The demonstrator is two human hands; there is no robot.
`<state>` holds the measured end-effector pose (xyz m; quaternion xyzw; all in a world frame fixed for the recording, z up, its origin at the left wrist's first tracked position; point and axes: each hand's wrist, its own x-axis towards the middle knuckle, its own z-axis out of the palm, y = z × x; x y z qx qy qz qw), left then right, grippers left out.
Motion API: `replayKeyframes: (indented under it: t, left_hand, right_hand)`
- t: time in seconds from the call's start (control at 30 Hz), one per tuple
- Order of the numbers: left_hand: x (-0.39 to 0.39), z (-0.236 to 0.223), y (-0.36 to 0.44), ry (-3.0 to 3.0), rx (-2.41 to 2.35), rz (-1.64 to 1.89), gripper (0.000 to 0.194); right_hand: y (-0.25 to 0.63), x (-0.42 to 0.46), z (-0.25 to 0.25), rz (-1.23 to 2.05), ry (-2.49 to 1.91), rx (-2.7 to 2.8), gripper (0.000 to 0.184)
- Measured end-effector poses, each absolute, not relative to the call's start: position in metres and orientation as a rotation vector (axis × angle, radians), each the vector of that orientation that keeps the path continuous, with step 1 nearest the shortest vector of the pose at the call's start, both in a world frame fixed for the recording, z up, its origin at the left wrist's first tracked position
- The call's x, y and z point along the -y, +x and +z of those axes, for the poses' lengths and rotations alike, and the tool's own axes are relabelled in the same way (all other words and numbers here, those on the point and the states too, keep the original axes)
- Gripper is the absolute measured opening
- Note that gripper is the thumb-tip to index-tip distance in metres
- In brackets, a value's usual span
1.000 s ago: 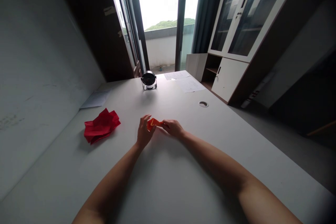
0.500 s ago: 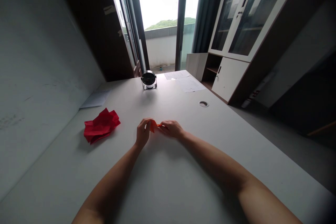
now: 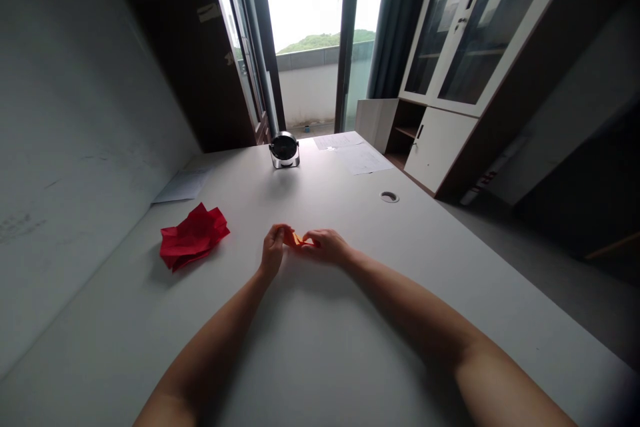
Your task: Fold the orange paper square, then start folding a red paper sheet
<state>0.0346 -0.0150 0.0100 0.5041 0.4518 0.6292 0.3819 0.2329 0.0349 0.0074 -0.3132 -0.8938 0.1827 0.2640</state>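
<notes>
A small folded piece of orange paper (image 3: 297, 239) lies low over the white table (image 3: 320, 320), pinched between both hands. My left hand (image 3: 274, 252) grips its left end with curled fingers. My right hand (image 3: 326, 246) holds the right end, fingers pressed together on it. Most of the orange paper is hidden by the fingers. A crumpled pile of red paper (image 3: 193, 236) lies on the table to the left, well apart from my hands.
A small black desk fan (image 3: 284, 149) stands at the table's far end. White sheets (image 3: 355, 153) lie beyond it, another sheet (image 3: 182, 185) by the left wall. A cable hole (image 3: 389, 197) is at the right. A glass-door cabinet (image 3: 450, 67) stands to the right.
The orange paper has been folded smaller and flatter. My left fingers have curled closed over it, and both hands have drawn closer together.
</notes>
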Motion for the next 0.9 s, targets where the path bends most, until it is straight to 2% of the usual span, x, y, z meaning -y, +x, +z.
replayKeyframes:
  t: [0.17,0.67,0.9]
  left_hand:
    - [0.0149,0.0095,0.0340,1.301,-1.152,1.601,0.026]
    - [0.0197,0.0174,0.0378,1.390,-1.174,1.567,0.028]
    - [0.0204,0.0151,0.0388,1.417,-1.163,1.544,0.026]
  right_hand:
    - [0.2327,-0.0351,0.0077,0.507,-0.840,2.401,0.025]
    - [0.2337,-0.0349,0.0121,0.686,-0.861,2.381,0.033]
    - [0.2341,-0.0378,0.0117,0.864,-0.885,2.331,0.036]
